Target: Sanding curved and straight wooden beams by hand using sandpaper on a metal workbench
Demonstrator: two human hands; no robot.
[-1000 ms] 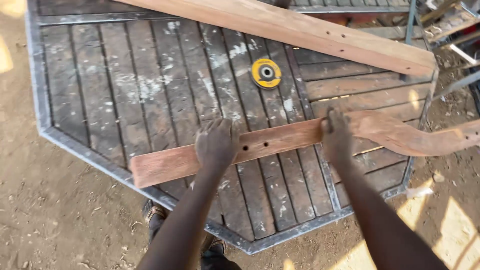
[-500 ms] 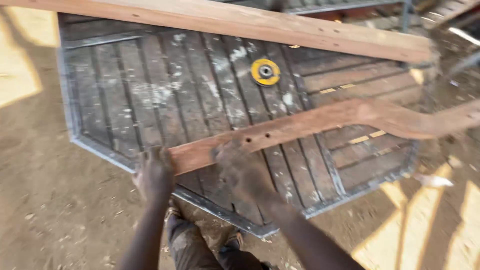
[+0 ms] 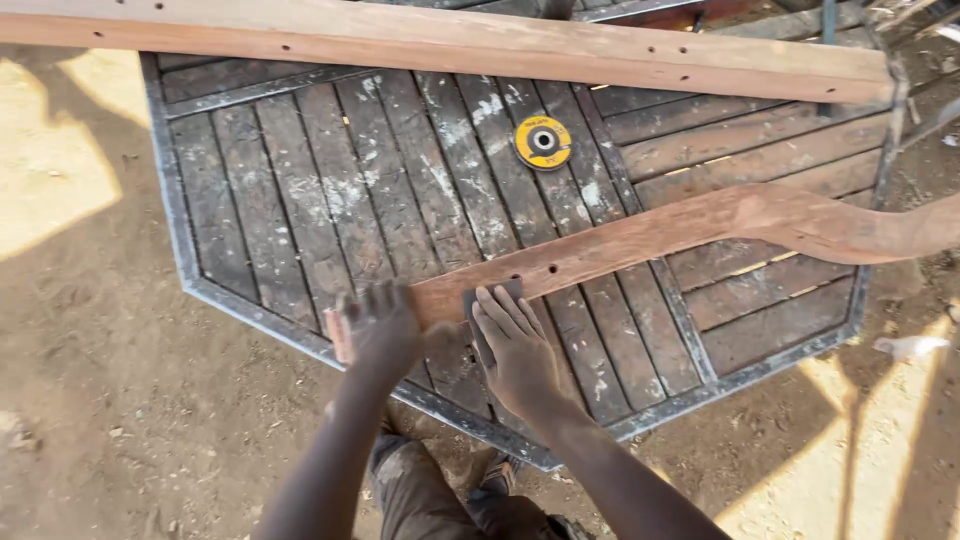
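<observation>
Curved wooden piece (image 3: pixel 640 240), reddish brown, lies slantwise across the slatted metal-framed table (image 3: pixel 300 200), its near end at the table's front edge under my hands, its far end bending off past the right side. I count one such curved piece, with a few small drilled holes near its near end. My left hand (image 3: pixel 380 325) lies over that near end, fingers curled down on the wood, pressing rather than lifting it. My right hand (image 3: pixel 515 345) rests just beside it, fingers spread flat on a small dark sanding pad (image 3: pixel 492 295) that touches the wood's lower edge. One long straight plank (image 3: pixel 450 45) spans the table's far edge, well apart. One yellow grinding disc (image 3: pixel 543 142) lies flat between plank and curved piece
</observation>
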